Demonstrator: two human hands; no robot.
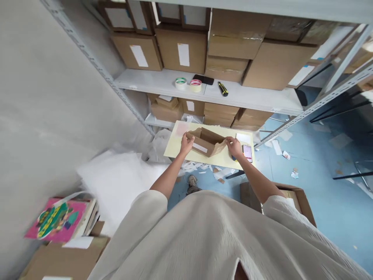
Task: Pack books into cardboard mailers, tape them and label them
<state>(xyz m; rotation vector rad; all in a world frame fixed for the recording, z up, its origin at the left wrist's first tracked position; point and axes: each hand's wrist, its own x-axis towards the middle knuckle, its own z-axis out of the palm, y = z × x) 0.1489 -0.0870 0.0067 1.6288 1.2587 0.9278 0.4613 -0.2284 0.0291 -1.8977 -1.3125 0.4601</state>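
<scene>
An open brown cardboard box (208,144) with a white label on its front side stands on the pale yellow table (171,146). Its inside looks dark and its short ends have curved flaps. My left hand (186,144) grips the box's left end, thumb on the near side. At the right end, my right hand (234,147) has its fingers closed on the flap. A phone with a lit screen (247,153) lies just right of my right hand. Beneath that hand, a small blue and yellow item is mostly hidden. A white paper pad (243,137) lies behind the phone.
The metal shelf (250,97) behind the table holds tape rolls (181,83), a yellow and black utility knife (223,89), a black phone-like slab (203,79) and stacked cartons (183,50). Paper scraps litter the blue floor (320,155). An open carton (305,200) stands by my right side.
</scene>
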